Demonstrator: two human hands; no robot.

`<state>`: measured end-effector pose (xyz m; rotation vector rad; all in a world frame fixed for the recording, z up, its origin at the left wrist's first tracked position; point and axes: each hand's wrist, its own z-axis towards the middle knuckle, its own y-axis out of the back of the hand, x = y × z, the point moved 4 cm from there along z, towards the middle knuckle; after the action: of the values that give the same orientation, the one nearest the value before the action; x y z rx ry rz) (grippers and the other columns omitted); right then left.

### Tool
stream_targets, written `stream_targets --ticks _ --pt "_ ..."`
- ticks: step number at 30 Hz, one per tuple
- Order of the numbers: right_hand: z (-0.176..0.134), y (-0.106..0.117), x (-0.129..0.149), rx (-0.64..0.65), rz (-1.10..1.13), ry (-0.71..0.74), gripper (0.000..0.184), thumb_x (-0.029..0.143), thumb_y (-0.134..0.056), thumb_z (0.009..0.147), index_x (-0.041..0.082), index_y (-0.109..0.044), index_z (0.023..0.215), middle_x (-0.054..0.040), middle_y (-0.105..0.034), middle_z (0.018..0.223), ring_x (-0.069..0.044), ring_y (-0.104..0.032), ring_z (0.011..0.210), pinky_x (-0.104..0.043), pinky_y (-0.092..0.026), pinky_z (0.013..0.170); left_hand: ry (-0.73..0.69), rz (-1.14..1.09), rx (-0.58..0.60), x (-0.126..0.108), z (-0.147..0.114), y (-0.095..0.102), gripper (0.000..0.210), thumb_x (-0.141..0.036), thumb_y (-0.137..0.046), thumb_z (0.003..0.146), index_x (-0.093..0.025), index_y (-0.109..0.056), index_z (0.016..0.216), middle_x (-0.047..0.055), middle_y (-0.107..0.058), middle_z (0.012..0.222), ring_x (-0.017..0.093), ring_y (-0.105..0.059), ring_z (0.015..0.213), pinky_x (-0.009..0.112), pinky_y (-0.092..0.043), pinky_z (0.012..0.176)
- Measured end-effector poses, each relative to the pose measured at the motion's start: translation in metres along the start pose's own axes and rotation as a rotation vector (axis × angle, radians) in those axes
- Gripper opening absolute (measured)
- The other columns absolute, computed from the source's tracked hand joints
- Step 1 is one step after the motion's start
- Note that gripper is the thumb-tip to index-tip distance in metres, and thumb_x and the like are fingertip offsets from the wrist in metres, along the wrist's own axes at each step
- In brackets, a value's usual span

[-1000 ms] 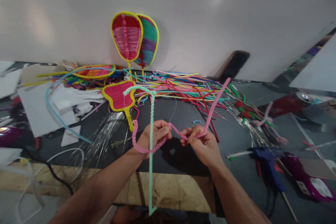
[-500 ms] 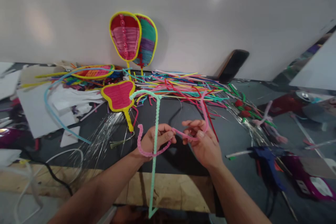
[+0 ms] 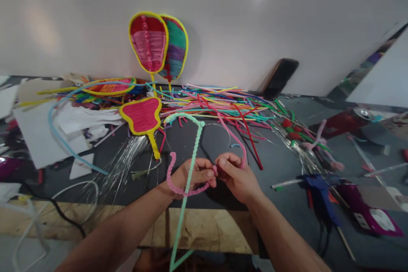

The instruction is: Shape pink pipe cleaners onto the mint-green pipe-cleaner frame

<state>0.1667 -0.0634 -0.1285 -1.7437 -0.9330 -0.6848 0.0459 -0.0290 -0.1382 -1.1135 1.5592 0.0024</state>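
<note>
My left hand [image 3: 194, 176] pinches a pink pipe cleaner [image 3: 169, 176] between thumb and fingers. The coiled end of that pipe cleaner curves round to the left of the hand, while its straight length rises beyond my right hand [image 3: 237, 177]. Thumb and fingers of the right hand are closed on the same pipe cleaner, close beside the left fingertips. A mint-green pipe cleaner [image 3: 193, 159], bent over at the top, runs down in front of my left hand and crosses the pink coil. Whether the two are joined there, I cannot tell.
Behind lies a heap of coloured pipe cleaners [image 3: 216, 108]. Two yellow-rimmed fans [image 3: 149, 44] lean on the wall; a smaller pink one [image 3: 142, 115] stands in front. At right are a phone [image 3: 282, 77], a red can [image 3: 346, 122] and a blue glue gun [image 3: 321, 197].
My right hand has moved left to meet the left fingertips, and its fingers have closed in. The pink length between the hands has shortened. The mint-green pipe cleaner has tilted.
</note>
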Motion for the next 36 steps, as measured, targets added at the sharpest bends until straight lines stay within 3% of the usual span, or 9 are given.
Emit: stream_targets --ticks 8,14,20,23,26,36 --pt "-0.002 0.0 0.005 0.031 -0.125 0.154 0.021 0.038 -0.067 0.074 0.02 -0.058 0.069 0.0037 -0.049 0.064 -0.008 -0.04 0.049 -0.022 -0.032 0.047 0.084 -0.103 0.128 0.007 -0.002 0.0 0.03 -0.04 -0.068 0.074 -0.011 -0.067 0.079 0.005 -0.065 0.061 0.011 -0.06 0.057 0.023 -0.044 0.062" --pt "-0.002 -0.001 0.006 0.07 -0.191 0.229 0.02 0.038 -0.066 0.076 0.02 -0.058 0.068 0.0026 -0.049 0.065 -0.009 -0.038 0.053 -0.021 -0.031 0.047 0.063 -0.154 0.152 0.007 -0.003 -0.004 0.025 -0.035 -0.074 0.069 -0.012 -0.064 0.072 0.002 -0.062 0.059 0.011 -0.06 0.059 0.028 -0.048 0.07" --pt "-0.002 0.0 0.006 0.098 -0.199 0.216 0.02 0.036 -0.064 0.077 0.019 -0.059 0.067 0.003 -0.049 0.062 -0.008 -0.039 0.051 -0.021 -0.032 0.047 0.023 -0.099 0.117 0.011 0.0 0.001 0.026 -0.034 -0.075 0.068 -0.011 -0.062 0.07 0.002 -0.061 0.057 0.011 -0.058 0.058 0.025 -0.046 0.067" --pt "-0.003 0.0 0.006 0.12 -0.191 0.183 0.015 0.036 -0.064 0.077 0.021 -0.064 0.081 0.0019 -0.056 0.068 -0.008 -0.044 0.054 -0.02 -0.036 0.05 0.014 -0.139 0.086 0.012 0.001 0.002 0.027 -0.034 -0.076 0.067 -0.011 -0.063 0.071 0.001 -0.06 0.057 0.01 -0.057 0.057 0.026 -0.047 0.068" --pt "-0.003 -0.003 0.008 0.176 -0.2 0.136 0.024 0.035 -0.067 0.075 0.022 -0.065 0.096 0.0015 -0.06 0.071 -0.008 -0.049 0.053 -0.021 -0.04 0.05 0.006 -0.2 0.057 0.01 0.001 0.001 0.027 -0.034 -0.078 0.064 -0.011 -0.064 0.073 0.0 -0.06 0.057 0.009 -0.056 0.055 0.027 -0.049 0.068" --pt "-0.005 0.0 0.012 0.209 -0.312 0.114 0.016 0.033 -0.067 0.076 0.018 -0.065 0.076 0.0032 -0.055 0.061 -0.006 -0.043 0.049 -0.018 -0.034 0.046 0.066 -0.235 0.128 0.007 -0.004 -0.007 0.026 -0.032 -0.078 0.065 -0.01 -0.064 0.069 0.0 -0.059 0.054 0.008 -0.056 0.053 0.03 -0.052 0.072"
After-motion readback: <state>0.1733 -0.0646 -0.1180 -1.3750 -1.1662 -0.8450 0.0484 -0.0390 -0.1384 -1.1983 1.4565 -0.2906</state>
